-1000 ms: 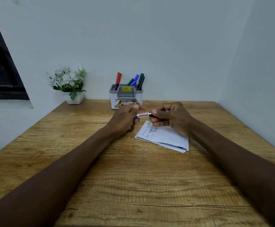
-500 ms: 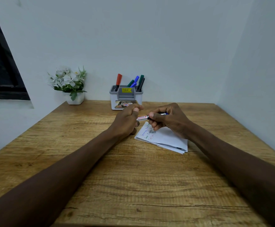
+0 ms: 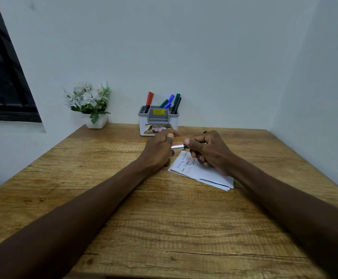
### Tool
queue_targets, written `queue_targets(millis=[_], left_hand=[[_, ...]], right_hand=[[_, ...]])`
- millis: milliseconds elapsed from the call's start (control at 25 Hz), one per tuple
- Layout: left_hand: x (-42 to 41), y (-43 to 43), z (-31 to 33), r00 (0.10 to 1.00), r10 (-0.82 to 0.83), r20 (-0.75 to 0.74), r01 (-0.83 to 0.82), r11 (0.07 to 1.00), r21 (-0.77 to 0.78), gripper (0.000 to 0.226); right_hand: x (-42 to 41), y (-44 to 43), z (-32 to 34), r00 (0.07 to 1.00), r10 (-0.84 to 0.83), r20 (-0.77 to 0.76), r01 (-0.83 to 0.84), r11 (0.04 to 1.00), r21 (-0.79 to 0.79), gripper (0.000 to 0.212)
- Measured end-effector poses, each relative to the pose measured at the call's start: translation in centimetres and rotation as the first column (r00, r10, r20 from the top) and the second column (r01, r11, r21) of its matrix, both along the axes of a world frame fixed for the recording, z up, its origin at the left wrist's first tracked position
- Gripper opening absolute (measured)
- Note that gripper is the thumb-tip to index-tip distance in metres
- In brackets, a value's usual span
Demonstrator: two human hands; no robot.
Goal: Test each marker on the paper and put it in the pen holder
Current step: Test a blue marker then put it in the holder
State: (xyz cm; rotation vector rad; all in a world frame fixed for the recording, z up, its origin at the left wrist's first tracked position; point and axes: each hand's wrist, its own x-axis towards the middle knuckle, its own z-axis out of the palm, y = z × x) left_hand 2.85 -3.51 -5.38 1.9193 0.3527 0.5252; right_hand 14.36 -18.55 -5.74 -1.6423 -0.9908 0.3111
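Note:
A silver-barrelled marker lies level between my two hands, above the near end of the paper. My left hand is closed around its left end. My right hand grips its right end, which the fingers hide. Whether the cap is on or off is hidden. Under my right hand lies a folded white paper with coloured scribbles at its far-left end. The grey and white pen holder stands against the back wall and holds several markers: red, green, blue and dark ones.
A small white pot of white flowers stands at the back left of the wooden table. A dark window frame fills the left wall. White walls close in the back and right sides.
Both hands have stayed together on the marker and shifted only slightly. The blue bit that showed at the marker's right end half a second ago is now hidden by my right fingers.

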Motion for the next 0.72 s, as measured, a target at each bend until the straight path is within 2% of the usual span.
queue_targets(millis=[160, 280, 400, 600, 720], left_hand=[[0.0, -0.1, 0.1, 1.000, -0.001, -0.018, 0.000, 0.997, -0.075, 0.051], [0.0, 0.0, 0.3, 0.999, -0.034, -0.025, 0.028, 0.982, -0.185, 0.067], [-0.4, 0.4, 0.5, 0.994, -0.110, -0.015, 0.098, 0.933, -0.347, 0.072], [-1.2, 2.1, 1.2, 0.936, -0.349, -0.053, 0.287, 0.841, -0.458, 0.095], [-1.2, 2.7, 1.4, 0.929, -0.367, -0.040, 0.290, 0.794, -0.534, 0.106]], right_hand=[[-0.1, 0.0, -0.2, 0.997, 0.081, 0.013, -0.082, 0.995, 0.060, 0.024], [-0.3, 0.0, -0.5, 0.995, 0.096, -0.004, -0.096, 0.993, 0.069, 0.023], [-0.2, 0.1, -0.4, 0.996, 0.088, -0.030, -0.085, 0.994, 0.064, 0.024], [-0.2, 0.0, -0.1, 0.994, 0.093, -0.054, -0.093, 0.996, 0.001, 0.039], [-0.2, -0.1, -0.1, 0.993, 0.106, -0.060, -0.106, 0.994, -0.002, 0.030]])
